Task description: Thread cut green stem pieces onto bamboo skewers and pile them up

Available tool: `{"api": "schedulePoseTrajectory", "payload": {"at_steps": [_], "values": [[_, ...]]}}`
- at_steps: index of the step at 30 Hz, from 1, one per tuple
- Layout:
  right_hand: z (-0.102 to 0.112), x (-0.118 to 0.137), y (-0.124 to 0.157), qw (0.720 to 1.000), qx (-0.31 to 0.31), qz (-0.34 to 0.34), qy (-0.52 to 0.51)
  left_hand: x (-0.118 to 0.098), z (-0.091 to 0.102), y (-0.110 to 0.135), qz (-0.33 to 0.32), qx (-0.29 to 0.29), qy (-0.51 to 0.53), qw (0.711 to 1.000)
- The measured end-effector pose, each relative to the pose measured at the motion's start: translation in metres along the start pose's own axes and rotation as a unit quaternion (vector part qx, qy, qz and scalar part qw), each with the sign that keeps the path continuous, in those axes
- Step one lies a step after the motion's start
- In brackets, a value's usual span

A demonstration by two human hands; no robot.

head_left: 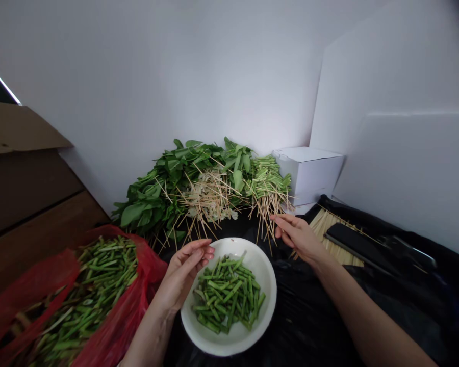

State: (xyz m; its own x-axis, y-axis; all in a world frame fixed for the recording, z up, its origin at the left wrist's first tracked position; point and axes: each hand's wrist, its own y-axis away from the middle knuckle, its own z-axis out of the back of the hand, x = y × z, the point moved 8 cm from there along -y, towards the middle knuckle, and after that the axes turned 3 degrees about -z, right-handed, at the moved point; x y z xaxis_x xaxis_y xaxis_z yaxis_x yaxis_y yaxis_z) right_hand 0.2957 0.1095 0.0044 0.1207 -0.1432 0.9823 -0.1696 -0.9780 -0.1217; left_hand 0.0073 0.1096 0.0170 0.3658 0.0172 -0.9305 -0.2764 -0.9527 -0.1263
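Head view: left hand (186, 267) is curled loosely, empty, at the left rim of the bowl (229, 347); right hand (297, 235) is laid open on skewers (265, 209) beyond.

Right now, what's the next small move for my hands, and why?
Probably lower the left hand into the white bowl to pinch a cut green stem: it hovers at the rim, apparently empty, while the right hand rests by the bare skewers.

One round white bowl (214, 346) at six o'clock; one red plastic bag (110, 336) at eight; one white cardboard box (309, 176) at two; two bare hands, left hand (183, 272) and right hand (296, 237); thin wooden skewers (210, 199) beyond counting.
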Motion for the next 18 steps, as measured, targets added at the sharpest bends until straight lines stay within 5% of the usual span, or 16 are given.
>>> {"api": "schedulePoseTrajectory", "payload": {"at_steps": [4,6,10,13,18], "values": [[0.003,0.0,-0.002,0.999,-0.017,0.027,0.018,0.002,-0.001,0.0,0.002,0.004,-0.008,1.0],[0.011,0.007,-0.001,0.987,-0.064,0.083,0.119,0.004,-0.001,-0.001,0.006,0.006,-0.012,1.0],[0.012,0.027,0.009,0.861,-0.149,0.223,0.433,0.005,0.0,-0.001,0.005,0.008,-0.013,1.0],[0.009,0.026,0.011,0.774,-0.155,0.216,0.574,0.004,0.002,-0.001,0.005,0.002,-0.015,1.0],[0.012,0.026,0.01,0.718,-0.167,0.126,0.664,0.006,0.001,-0.001,0.012,0.008,-0.021,1.0]]}}
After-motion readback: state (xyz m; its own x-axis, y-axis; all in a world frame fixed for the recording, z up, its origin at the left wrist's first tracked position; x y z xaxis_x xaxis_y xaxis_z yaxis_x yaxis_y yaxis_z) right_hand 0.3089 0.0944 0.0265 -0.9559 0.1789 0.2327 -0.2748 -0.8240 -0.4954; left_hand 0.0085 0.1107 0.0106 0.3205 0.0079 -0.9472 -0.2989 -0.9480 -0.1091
